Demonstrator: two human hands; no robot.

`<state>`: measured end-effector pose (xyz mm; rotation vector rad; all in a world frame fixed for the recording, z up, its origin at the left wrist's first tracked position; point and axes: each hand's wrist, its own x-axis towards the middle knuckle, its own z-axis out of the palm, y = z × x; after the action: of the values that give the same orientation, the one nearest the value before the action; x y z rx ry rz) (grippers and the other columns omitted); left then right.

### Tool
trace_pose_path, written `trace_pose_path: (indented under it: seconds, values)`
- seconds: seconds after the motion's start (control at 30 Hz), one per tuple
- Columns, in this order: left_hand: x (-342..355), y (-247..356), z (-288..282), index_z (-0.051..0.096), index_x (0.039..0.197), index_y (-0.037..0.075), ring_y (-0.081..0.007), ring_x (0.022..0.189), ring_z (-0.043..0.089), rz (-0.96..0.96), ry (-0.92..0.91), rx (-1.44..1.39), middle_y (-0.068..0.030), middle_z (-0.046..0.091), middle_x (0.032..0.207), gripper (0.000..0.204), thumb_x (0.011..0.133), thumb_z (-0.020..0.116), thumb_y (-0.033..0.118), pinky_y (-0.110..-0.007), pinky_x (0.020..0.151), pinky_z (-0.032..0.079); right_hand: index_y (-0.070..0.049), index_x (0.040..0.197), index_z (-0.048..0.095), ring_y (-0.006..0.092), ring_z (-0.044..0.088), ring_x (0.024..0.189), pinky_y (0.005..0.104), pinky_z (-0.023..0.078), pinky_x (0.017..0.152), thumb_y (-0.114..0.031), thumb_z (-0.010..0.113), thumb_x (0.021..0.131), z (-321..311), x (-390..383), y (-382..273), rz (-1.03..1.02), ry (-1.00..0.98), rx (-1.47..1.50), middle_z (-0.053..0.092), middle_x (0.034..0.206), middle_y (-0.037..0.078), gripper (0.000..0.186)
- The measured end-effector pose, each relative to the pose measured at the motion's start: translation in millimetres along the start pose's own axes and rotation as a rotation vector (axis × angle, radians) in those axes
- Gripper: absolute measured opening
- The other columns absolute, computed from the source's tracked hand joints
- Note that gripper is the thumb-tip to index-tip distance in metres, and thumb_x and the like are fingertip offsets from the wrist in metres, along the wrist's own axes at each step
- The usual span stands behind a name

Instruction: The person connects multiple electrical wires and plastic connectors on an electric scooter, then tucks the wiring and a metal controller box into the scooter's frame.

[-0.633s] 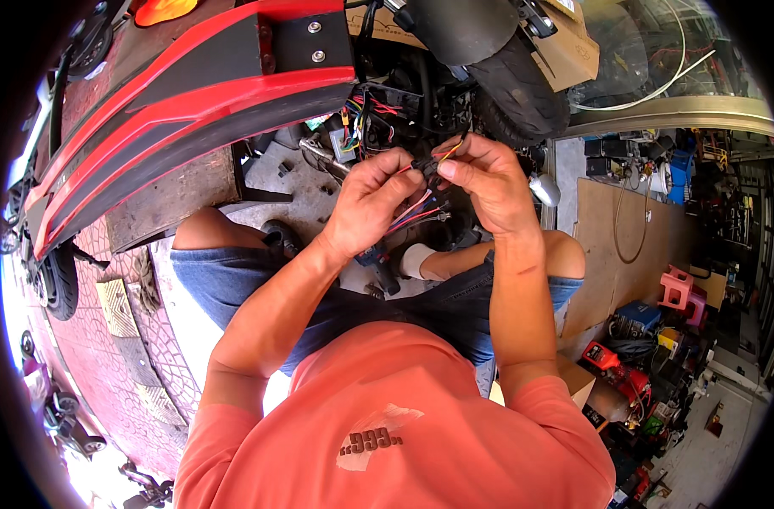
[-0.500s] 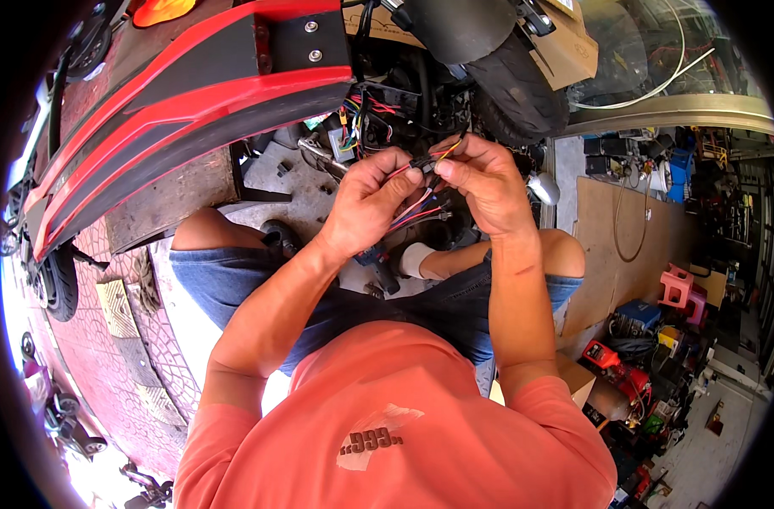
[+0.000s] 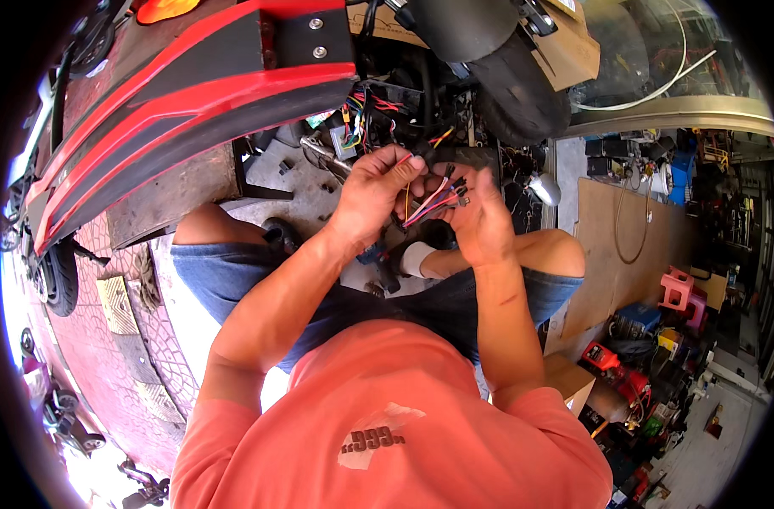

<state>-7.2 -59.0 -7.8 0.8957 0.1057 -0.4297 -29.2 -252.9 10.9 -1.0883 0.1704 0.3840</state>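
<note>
Between finger and thumb, my left hand pinches a bundle of thin wires, pink, red, blue and yellow among them, with small black connectors at their loose ends. My right hand is open, its palm turned up and its fingers stretched behind the wires. The loose ends lie over or just in front of those fingers; whether they touch is hard to tell. Beyond both hands, a yellow-and-red wire pokes out beside more coloured wiring in the vehicle's opened body.
A red-and-black body panel spans the upper left. A black tyre and a cardboard box stand at the top. By my foot lies a dark tool. Tools and a pink stool crowd the right.
My right hand has let go of the yellow-and-red wire, dropped a little and opened palm up behind the connector ends. My left hand keeps its pinch and has shifted slightly right.
</note>
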Motion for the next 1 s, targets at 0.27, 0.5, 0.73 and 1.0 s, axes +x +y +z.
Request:
trace_pose_path:
  seconds: [0.27, 0.5, 0.73, 1.0]
  values:
    - [5, -5, -8, 0.067, 0.099, 0.006, -0.0112, 0.064, 0.065, -0.053, 0.041, -0.121, -0.0046, 0.07, 0.082, 0.015, 0.104, 0.066, 0.021, -0.024, 0.055, 0.052, 0.0, 0.133, 0.06, 0.0221, 0.068, 0.104, 0.0349, 0.053, 0.086, -0.043, 0.062, 0.102, 21, -19, 4, -0.093, -0.015, 0.041, 0.069, 0.124, 0.015, 0.053]
    - [4, -9, -8, 0.066, 0.104, 0.004, -0.018, 0.081, 0.071, -0.069, -0.059, -0.163, -0.0093, 0.072, 0.093, 0.017, 0.103, 0.067, 0.021, -0.031, 0.071, 0.057, -0.003, 0.114, 0.07, 0.0155, 0.069, 0.091, 0.0266, 0.051, 0.08, -0.009, 0.068, 0.097, 33, -14, 7, -0.169, 0.194, 0.017, 0.074, 0.105, 0.01, 0.018]
    - [4, 3, -8, 0.065, 0.116, -0.004, -0.0233, 0.085, 0.072, -0.15, -0.054, -0.352, -0.0144, 0.071, 0.107, 0.027, 0.092, 0.053, -0.001, -0.036, 0.085, 0.058, 0.001, 0.107, 0.069, 0.0208, 0.07, 0.094, 0.0347, 0.055, 0.085, -0.011, 0.064, 0.1, 30, -16, -3, -0.353, 0.057, -0.007, 0.073, 0.104, 0.014, 0.014]
    - [2, -1, -13, 0.064, 0.124, -0.003, -0.0162, 0.09, 0.071, -0.046, 0.062, -0.084, -0.0139, 0.073, 0.11, 0.027, 0.1, 0.052, -0.001, -0.026, 0.075, 0.058, 0.003, 0.108, 0.068, 0.0284, 0.072, 0.096, 0.0458, 0.06, 0.09, -0.013, 0.062, 0.102, 27, -15, -21, -0.489, 0.03, 0.001, 0.072, 0.107, 0.02, 0.017]
